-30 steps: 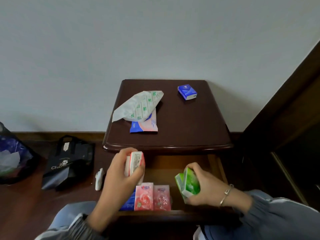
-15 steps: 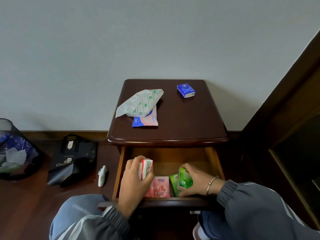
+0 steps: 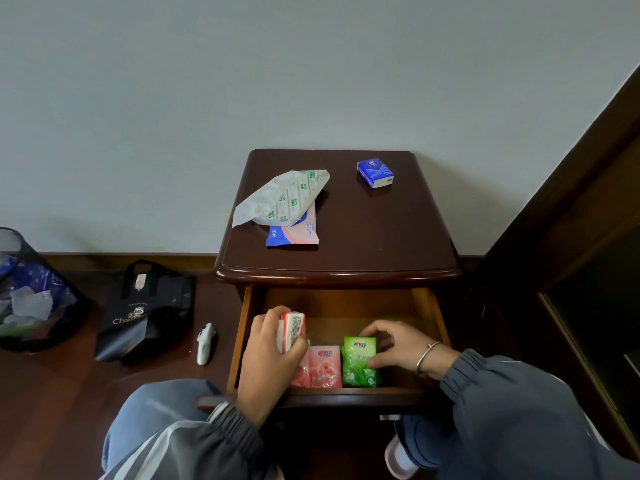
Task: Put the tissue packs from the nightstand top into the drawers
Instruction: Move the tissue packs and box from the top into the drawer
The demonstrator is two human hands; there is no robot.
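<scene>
**Three packs on top, others in the open drawer**

On the nightstand top (image 3: 363, 244), a small blue pack (image 3: 375, 173) lies flat at the back right. At the left, a white pack with green print (image 3: 282, 199) lies slantwise over a blue-and-pink pack (image 3: 294, 234). In the open drawer (image 3: 429, 313), pink packs (image 3: 325, 367) and a green pack (image 3: 358, 362) lie flat, side by side. The left grip (image 3: 268, 355) holds a red-and-white pack (image 3: 292, 332) upright over the drawer's left side. The right grip (image 3: 391, 348) pinches the green pack's right edge.

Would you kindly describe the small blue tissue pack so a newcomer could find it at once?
Start at the dark wooden nightstand against the wall. Near its top's back right corner the blue tissue pack lies alone. Unlike the flat pouches on the left, it is small, boxy and deep blue.
</scene>
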